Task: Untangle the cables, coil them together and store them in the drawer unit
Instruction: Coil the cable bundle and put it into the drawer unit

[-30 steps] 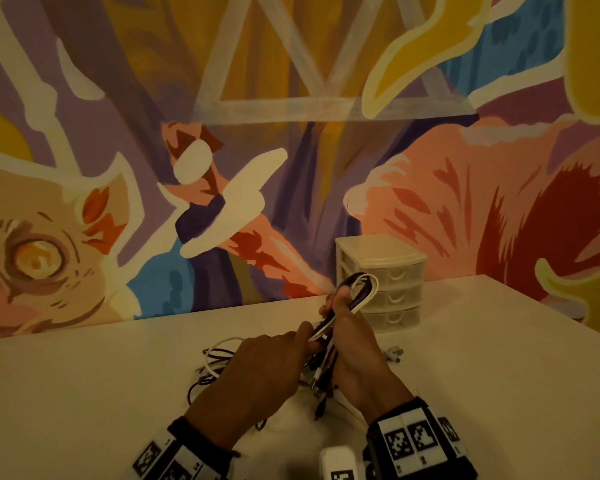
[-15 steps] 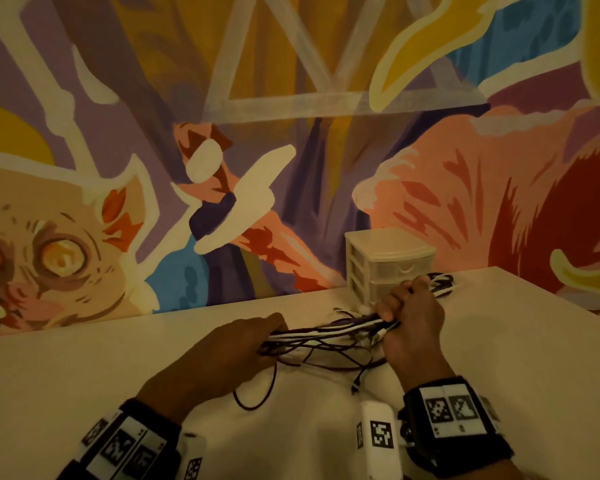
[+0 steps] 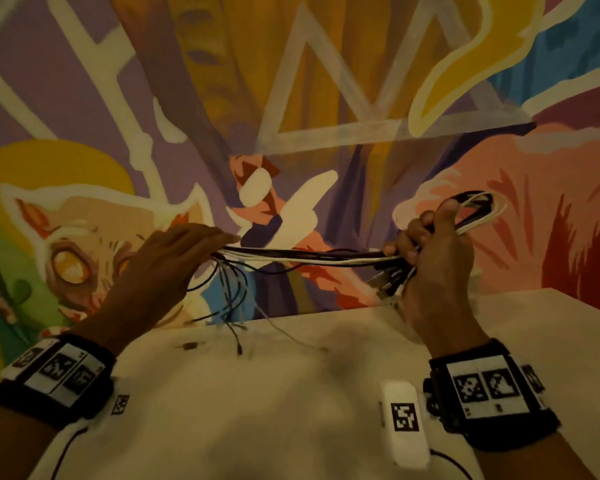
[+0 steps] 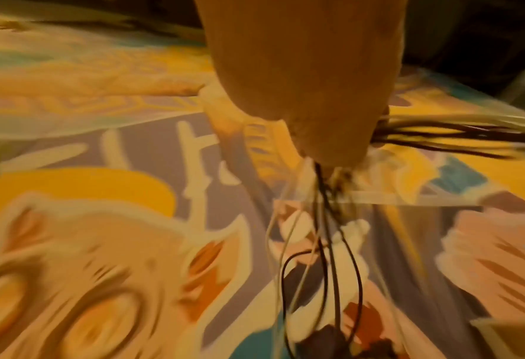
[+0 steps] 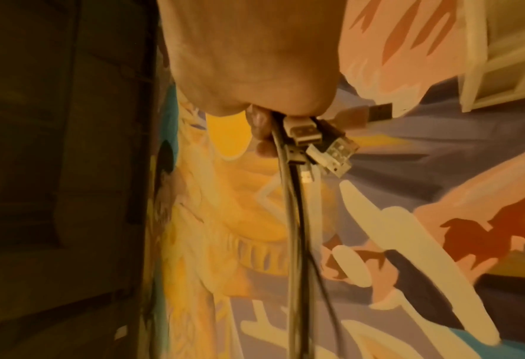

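A bundle of black and white cables (image 3: 312, 259) is stretched level in the air between my two hands, above the white table (image 3: 291, 410). My right hand (image 3: 430, 251) grips one end in a fist, with a folded loop (image 3: 478, 211) sticking out past the thumb and USB plugs (image 5: 325, 143) hanging below the palm. My left hand (image 3: 187, 247) holds the bundle (image 4: 439, 136) at its other side, and thin loose ends (image 3: 232, 296) dangle from it down to the table. The drawer unit is hidden behind my right hand.
A painted mural wall (image 3: 291, 98) stands right behind the table. The table's right edge (image 3: 589, 306) runs off at the right. Small loose plugs (image 3: 189, 346) lie on the tabletop near the wall.
Both hands have lifted the cable bundle off the table and pulled apart, stretching it out straight. The head view has tilted up, and the drawer unit has gone out of sight behind my right hand.
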`<state>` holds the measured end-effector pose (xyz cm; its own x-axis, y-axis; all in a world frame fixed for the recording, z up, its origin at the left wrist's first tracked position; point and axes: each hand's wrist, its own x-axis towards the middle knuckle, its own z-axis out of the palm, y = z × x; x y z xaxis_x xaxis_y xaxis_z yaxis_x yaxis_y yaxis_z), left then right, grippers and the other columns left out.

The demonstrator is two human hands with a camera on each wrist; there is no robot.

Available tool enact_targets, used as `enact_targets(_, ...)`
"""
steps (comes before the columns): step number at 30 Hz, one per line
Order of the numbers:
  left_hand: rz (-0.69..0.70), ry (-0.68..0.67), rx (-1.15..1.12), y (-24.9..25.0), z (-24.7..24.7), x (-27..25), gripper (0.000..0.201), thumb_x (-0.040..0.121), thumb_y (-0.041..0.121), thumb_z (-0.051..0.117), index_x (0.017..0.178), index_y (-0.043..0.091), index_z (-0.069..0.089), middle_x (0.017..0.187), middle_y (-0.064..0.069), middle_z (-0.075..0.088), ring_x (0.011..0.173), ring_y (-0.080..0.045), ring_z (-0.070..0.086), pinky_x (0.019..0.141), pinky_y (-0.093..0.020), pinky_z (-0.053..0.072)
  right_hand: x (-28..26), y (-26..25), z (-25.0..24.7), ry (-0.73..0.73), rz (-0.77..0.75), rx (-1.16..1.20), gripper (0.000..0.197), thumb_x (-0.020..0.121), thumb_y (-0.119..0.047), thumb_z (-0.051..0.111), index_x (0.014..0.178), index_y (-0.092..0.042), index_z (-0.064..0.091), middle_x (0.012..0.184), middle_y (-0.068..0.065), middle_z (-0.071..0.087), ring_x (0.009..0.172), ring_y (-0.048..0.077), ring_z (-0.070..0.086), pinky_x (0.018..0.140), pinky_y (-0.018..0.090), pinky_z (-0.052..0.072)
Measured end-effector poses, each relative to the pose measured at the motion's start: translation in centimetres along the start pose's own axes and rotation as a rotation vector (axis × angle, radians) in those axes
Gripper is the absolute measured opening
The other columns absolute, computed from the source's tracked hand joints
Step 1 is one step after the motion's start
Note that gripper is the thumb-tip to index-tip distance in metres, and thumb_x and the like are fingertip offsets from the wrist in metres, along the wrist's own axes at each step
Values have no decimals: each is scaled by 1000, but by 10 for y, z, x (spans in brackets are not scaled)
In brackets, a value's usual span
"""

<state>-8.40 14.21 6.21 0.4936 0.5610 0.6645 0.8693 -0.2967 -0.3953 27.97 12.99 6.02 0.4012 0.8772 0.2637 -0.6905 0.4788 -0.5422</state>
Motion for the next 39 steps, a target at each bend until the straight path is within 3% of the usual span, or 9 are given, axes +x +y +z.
enact_targets(5, -810, -47, -951, -69, 45, -111, 56, 106, -10, 45, 125, 32, 76, 108, 1, 81, 109, -42, 65, 84, -44, 55, 21, -7, -51, 191, -28, -43, 46, 113, -47, 42, 75, -21, 43, 55, -7, 31, 41, 12, 27, 37, 23, 29)
enact_targets(12, -1582, -277, -1151, -115, 96, -210, 42, 104, 8, 62, 145, -1, 57, 105, -15, 60, 72, -22, 52, 63, -27, 54, 23, 27, -115, 331, 8, -168, 46, 111, -48, 43, 72, -23, 44, 54, -8, 36, 44, 11, 30, 40, 25, 27)
enact_targets(14, -1398, -219, -964, -151, 118, -223, 48, 97, -9, 65, 142, 8, 65, 144, -11, 58, 120, -36, 60, 118, -48, 37, 29, 27, -128, 366, 4, -163, 45, 111, -48, 43, 73, -24, 44, 55, -8, 36, 45, 11, 30, 41, 26, 26)
enact_targets(16, -1244, -187, -1010, -183, 149, -226, 58, 90, -7, 76, 137, 27, 71, 160, -12, 48, 146, -42, 42, 128, -51, 21, 32, 27, -137, 393, 0, -162, 44, 111, -48, 42, 74, -23, 44, 56, -7, 36, 44, 11, 30, 42, 27, 27)
enact_targets(20, -887, -412, -592, -92, 72, -133, 74, 60, 38, 103, 126, 27, 71, 139, -6, 61, 134, -37, 54, 102, -52, 53, 29, 25, -132, 372, 2, -146, 45, 112, -46, 41, 75, -21, 43, 53, -8, 35, 43, 13, 30, 41, 25, 29)
enact_targets(23, -479, -215, -392, 38, 32, -43, 88, 65, 90, 70, 121, 23, 71, 132, -3, 62, 128, -28, 54, 105, -46, 45, 21, 26, -122, 289, 34, -113, 46, 112, -47, 43, 74, -21, 45, 54, -7, 34, 43, 13, 28, 40, 26, 28)
enact_targets(31, -84, -890, -960, 259, 46, 49, 104, 66, 74, 86, 154, 38, 42, 151, 16, 53, 135, -10, 51, 118, -40, 42, 10, 13, -109, -21, 208, 11, 45, 109, -50, 48, 75, -20, 49, 58, -7, 28, 41, 10, 22, 38, 25, 29)
enact_targets(34, 0, -885, -1160, 275, 70, 48, 47, 87, 51, 80, 117, 17, 74, 115, 1, 76, 109, -16, 70, 107, -42, 53, 12, 2, -111, -40, 168, 10, 45, 110, -49, 48, 76, -20, 49, 59, -7, 28, 41, 10, 22, 39, 25, 30)
enact_targets(39, -208, -1013, -1791, 240, 69, 37, 15, 111, 30, 53, 108, 17, 58, 72, 2, 49, 55, -8, 50, 58, -23, 55, 19, -5, -123, 100, 156, 76, 44, 111, -46, 47, 75, -19, 49, 58, -7, 31, 42, 11, 24, 41, 25, 33)
